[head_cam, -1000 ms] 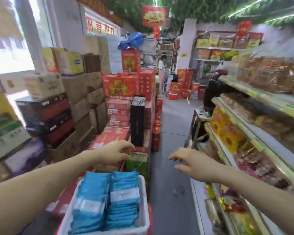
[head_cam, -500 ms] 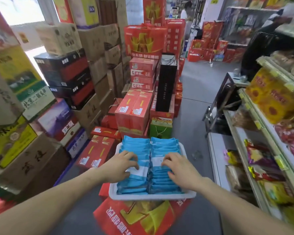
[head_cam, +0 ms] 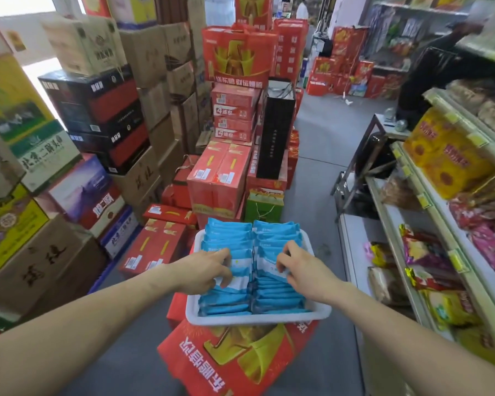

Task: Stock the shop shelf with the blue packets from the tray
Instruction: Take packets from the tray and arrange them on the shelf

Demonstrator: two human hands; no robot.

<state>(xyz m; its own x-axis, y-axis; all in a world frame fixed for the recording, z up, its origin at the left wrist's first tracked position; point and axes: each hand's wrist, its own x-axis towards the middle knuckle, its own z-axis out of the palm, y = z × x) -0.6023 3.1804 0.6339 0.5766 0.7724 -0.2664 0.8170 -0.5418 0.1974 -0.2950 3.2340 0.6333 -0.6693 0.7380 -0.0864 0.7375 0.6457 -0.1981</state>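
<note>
Pick-up step here. The shiny blue plastic packets (head_cam: 226,298) sit in two rows inside the white plastic tray (head_cam: 257,318), which rests on a red cardboard carton (head_cam: 240,361). Left hand (head_cam: 209,271) and right hand (head_cam: 302,268) each dig into a row, grip pinching a few packets, can't tell how many. Next, I'd guess: lift them clear, swing to the pale metal shop shelf (head_cam: 355,238) right of the tray.
</note>
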